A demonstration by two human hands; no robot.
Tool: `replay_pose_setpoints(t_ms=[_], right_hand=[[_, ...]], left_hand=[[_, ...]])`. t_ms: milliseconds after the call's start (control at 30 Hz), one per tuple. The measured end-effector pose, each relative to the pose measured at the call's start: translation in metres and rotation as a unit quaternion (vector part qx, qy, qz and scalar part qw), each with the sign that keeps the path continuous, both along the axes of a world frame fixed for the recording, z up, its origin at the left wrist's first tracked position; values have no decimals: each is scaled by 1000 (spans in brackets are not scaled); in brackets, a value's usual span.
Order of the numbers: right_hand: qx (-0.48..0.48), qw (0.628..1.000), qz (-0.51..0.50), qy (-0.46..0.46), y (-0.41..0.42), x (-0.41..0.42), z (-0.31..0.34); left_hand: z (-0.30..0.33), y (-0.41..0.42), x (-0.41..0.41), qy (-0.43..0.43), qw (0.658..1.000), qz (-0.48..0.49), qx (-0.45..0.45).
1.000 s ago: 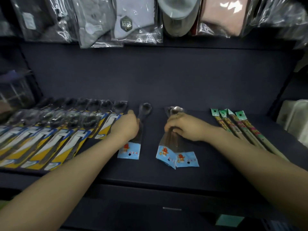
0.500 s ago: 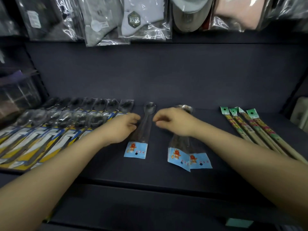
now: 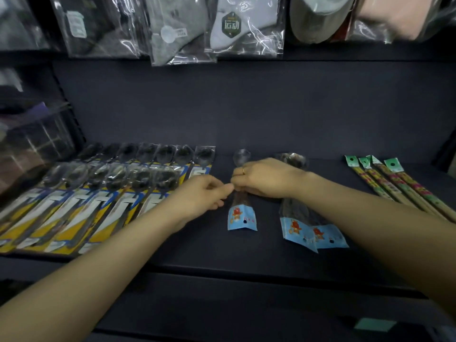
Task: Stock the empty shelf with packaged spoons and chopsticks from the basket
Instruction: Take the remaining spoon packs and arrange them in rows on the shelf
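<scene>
On the dark shelf [image 3: 197,248] a single spoon in a clear sleeve with a blue card end [image 3: 241,217] lies at the middle. My left hand [image 3: 199,196] and my right hand [image 3: 266,178] meet over its handle, and the fingers of both pinch the sleeve. To the right lies a small pile of the same blue-carded spoons [image 3: 308,230], partly under my right wrist. Rows of spoons on yellow and blue cards [image 3: 98,193] fill the left of the shelf. Several packaged chopsticks with green tops [image 3: 394,186] lie at the right.
Bagged socks and clothing [image 3: 177,28] hang from the shelf above, close over the back wall. A dim wire or glass rack [image 3: 34,144] stands at the far left. The shelf's front edge runs below my forearms. The basket is out of view.
My right hand left the pile of blue-carded spoons and slid left onto the single spoon. My left hand stayed on that spoon. The camera moved closer and tilted up slightly.
</scene>
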State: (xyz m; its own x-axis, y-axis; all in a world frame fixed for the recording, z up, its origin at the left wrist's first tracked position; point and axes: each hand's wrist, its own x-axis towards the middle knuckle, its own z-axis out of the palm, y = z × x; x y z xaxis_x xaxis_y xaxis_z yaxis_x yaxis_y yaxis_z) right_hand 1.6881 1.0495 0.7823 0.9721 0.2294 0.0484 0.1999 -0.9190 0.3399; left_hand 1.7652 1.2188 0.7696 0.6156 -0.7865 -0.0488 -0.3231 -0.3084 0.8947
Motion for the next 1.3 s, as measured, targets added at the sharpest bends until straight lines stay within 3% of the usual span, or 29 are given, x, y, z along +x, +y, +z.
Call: replay_pose_setpoints(t_ms=[200,267,333,367,400,467,500,533,667,767,867,933,1033,1100,1167,1200,1233,1300], right_hand=[[173,979,-13,-108,1,-7,-2],[230,966,-44,-112,0,-7,-1],[321,929,-116,-141,2,-6,-5],[393,890,-171,-157,4,-6,-6],[506,816,-234,-154,8,-7,-5],[748,587,-306,-48,18,-8,-1],[816,494,-300,-7,20,-8,1],[853,442,-280,2,20,-7,1],[906,361,-221,-21,19,-4,5],[910,343,-231,22,15,-3,6],[903,358,-232,44,13,-2,9],[883,406,-227,52,12,-3,13],[837,504,-205,57,14,-5,15],[756,626,-192,20,17,-6,13],[539,816,-194,-74,18,-6,9],[408,885,-193,-117,16,-6,6],[287,926,-191,-152,17,-6,5],[79,967,-122,-210,14,-7,2]], left_hand=[[7,-9,-6,285,957,-13,-50],[8,-10,-8,337,938,-12,-81],[9,-11,-7,355,929,2,-103],[10,-11,-7,357,928,9,-110],[10,-12,-6,357,927,14,-118],[12,-11,-5,356,925,13,-134],[13,-11,-4,352,925,7,-141],[14,-11,-3,343,928,1,-144],[17,-10,-1,291,946,-3,-143],[16,-11,0,172,976,12,-137],[15,-14,5,-27,994,-9,-107],[13,-18,9,-141,985,-27,-99],[10,-24,17,-336,936,-25,-102],[10,-26,21,-404,907,-19,-119],[11,-26,25,-458,881,-13,-122],[12,-26,26,-487,865,-17,-115],[12,-25,27,-513,851,-27,-107],[10,-22,27,-540,835,-57,-88]])
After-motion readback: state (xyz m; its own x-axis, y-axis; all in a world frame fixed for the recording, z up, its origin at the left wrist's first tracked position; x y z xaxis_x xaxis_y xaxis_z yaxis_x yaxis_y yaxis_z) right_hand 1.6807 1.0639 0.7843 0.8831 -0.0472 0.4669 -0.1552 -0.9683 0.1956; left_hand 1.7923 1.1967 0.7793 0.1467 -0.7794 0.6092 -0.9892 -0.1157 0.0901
